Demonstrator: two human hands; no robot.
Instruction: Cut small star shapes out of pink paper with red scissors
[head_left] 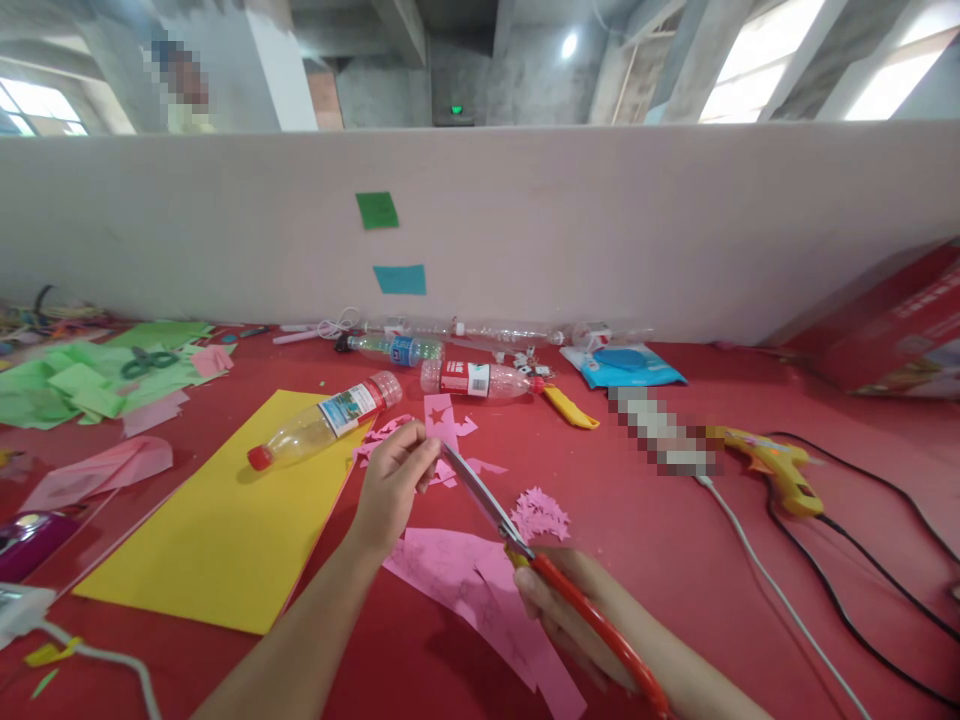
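My right hand [559, 600] is wrapped round the handles of red-handled scissors [480, 492], whose long blades point up and left and look nearly closed. Thumb and fingers of my left hand [394, 480] are pinched together at the blade tips; anything between them is too small or hidden to make out. Below the blades lies a large cut sheet of pink paper [469, 580] with faint drawn lines. A heap of small pink paper stars [540, 514] sits right of the blades. Behind my left hand is a pink strip [440, 415] with a star-shaped hole, among pink scraps.
A plastic bottle [330, 420] lies on yellow sheets [217, 530] at left. More bottles, one red-labelled [480, 379], lie towards the white partition [525, 220]. Right are a blue packet [626, 366], a yellow glue gun [776, 468] and cables. Green paper [75, 375] and dark scissors [148, 362] lie far left.
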